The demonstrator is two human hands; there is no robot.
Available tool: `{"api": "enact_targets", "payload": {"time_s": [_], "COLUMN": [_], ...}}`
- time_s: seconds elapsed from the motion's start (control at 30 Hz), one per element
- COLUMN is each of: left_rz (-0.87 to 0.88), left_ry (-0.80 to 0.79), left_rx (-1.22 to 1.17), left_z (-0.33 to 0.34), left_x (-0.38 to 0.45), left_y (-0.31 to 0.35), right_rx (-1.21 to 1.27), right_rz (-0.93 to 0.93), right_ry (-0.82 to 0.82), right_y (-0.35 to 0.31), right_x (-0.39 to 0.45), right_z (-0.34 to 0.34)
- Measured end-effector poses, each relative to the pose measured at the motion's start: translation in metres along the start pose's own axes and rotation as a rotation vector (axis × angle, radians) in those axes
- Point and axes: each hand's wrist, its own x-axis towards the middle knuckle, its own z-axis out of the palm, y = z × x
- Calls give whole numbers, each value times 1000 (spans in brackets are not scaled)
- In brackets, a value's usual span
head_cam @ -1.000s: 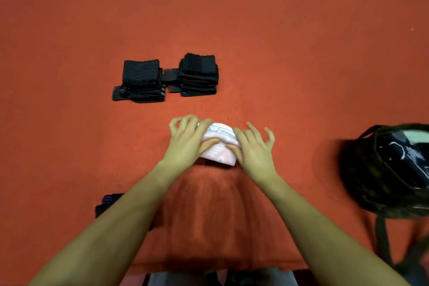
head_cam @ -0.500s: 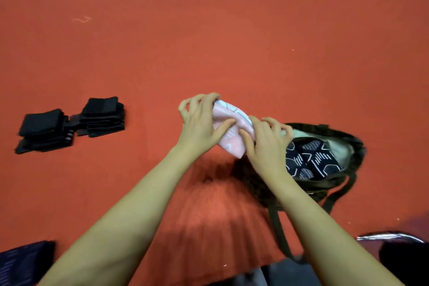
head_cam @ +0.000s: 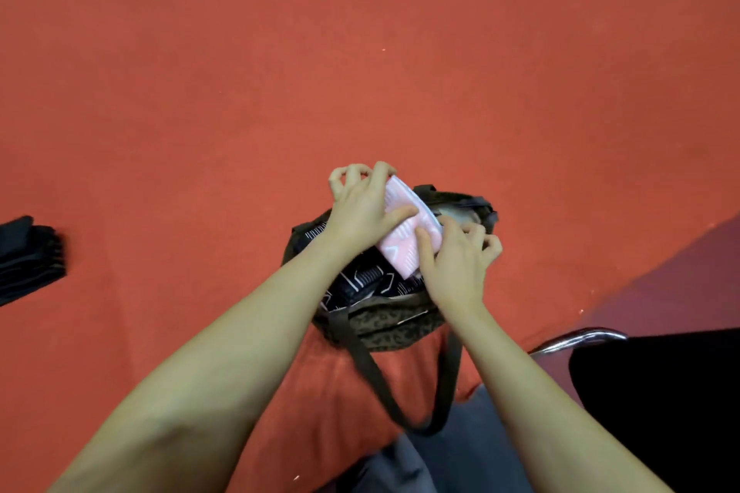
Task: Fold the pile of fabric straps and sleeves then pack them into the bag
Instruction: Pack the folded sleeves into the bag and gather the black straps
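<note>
Pink folded fabric [head_cam: 404, 240] with a pale line pattern is being held tilted over the open mouth of the dark patterned bag [head_cam: 384, 328], which is sitting at the near edge of the orange surface [head_cam: 360, 72]. The left hand [head_cam: 362, 212] and the right hand [head_cam: 456, 264] are both gripping this piece, thumbs pressing its upper face, above black patterned fabric [head_cam: 360, 284] lying inside the bag. Black folded straps [head_cam: 30, 256] are lying at the left edge of the surface.

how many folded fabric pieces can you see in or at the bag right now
2: a pink folded piece held by both hands over the bag's opening, and a black patterned piece already inside. More may be hidden underneath.
</note>
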Motion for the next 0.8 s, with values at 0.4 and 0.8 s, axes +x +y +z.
{"api": "enact_targets", "payload": {"time_s": [0.4,0.8], "left_rz": [33,120], "left_ry": [-312,-447], "left_rx": [287,245], "left_z": [45,52], "left_x": [-16,-39], "left_y": [-31,-48], "right_rx": [-192,-306], "right_rz": [-132,-73], "right_ry": [-132,-175], "right_y": [24,15], "right_x": [-27,-18], "right_z": [47,59]}}
